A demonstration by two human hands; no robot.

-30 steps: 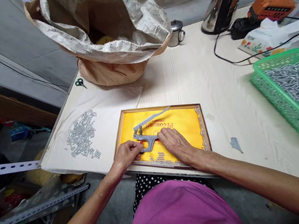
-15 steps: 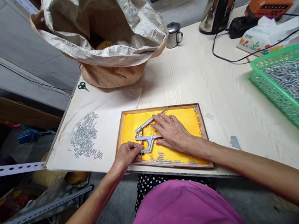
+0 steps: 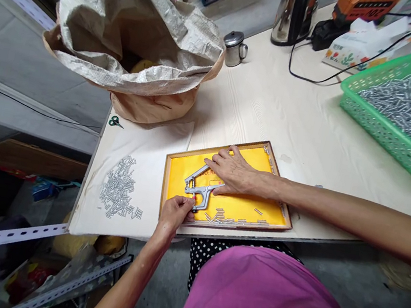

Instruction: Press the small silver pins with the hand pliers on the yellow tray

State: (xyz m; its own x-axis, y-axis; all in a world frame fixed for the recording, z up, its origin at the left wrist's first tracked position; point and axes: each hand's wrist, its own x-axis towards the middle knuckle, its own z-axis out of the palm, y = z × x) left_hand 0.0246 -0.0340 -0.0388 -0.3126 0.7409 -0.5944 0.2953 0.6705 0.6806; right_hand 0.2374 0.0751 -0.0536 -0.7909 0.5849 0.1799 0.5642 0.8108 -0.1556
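Note:
Grey hand-press pliers (image 3: 204,190) lie in a shallow tray (image 3: 163,181) with a yellow bottom, their two handles spread apart. My right hand (image 3: 234,173) is closed over the handles, fingers on the upper one and thumb by the lower. At the jaw end, my left hand (image 3: 177,211) pinches with thumb and fingertips beside a red-marked part of the tool; whatever is between the fingertips is too small or hidden to make out. Small silver rod-like pieces (image 3: 218,216) lie along the tray's near edge, and others line its right side.
Left of the tray, a pile of small silver pieces (image 3: 119,189) rests on a white cloth (image 3: 168,142). Behind stand a large open sack (image 3: 154,106), green scissors (image 3: 116,122), a lidded metal cup (image 3: 233,51) and a kettle (image 3: 291,16). A green basket (image 3: 380,144) of metal pieces stands right.
My right hand has shifted slightly away from me and now covers the upper handle's end. A loose silver piece shows on the yellow bottom below it. My left hand keeps its pinch.

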